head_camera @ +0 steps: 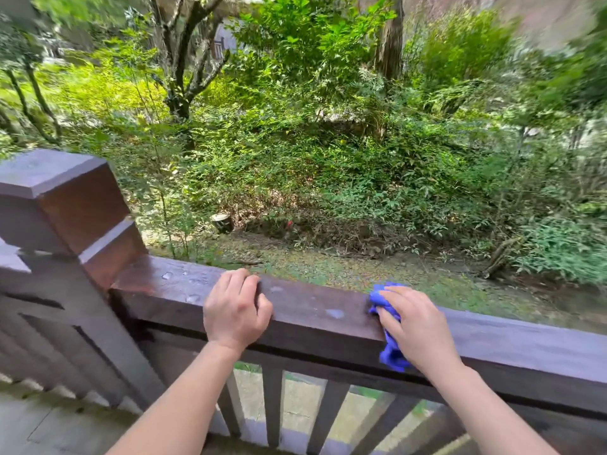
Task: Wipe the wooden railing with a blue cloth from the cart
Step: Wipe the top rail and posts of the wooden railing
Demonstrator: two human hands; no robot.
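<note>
Head view, right hand: the right hand (415, 326) is pressing a bunched blue cloth (389, 351) onto the top rail of the wooden railing (312, 310), fingers spread flat over it and loosely curled, the cloth draping down the rail's near face.
Head view, left hand: the left hand (235, 307) is gripping the rail to the left of the cloth, fingers hooked over the far edge, holding nothing else.
Cloth hazard: only part of the cloth is lying under the palm (the rest is hanging free), so a fast stroke may be letting it slip off and drop over the far side into the undergrowth (328, 175).
Wet patches: droplets (335, 312) are sitting between the hands and near the corner post (65, 205); a bunched cloth may be skipping them.
Collision: wiping leftward, the cloth is likely to be running into the bracing hand.
Cart: not in view.
</note>
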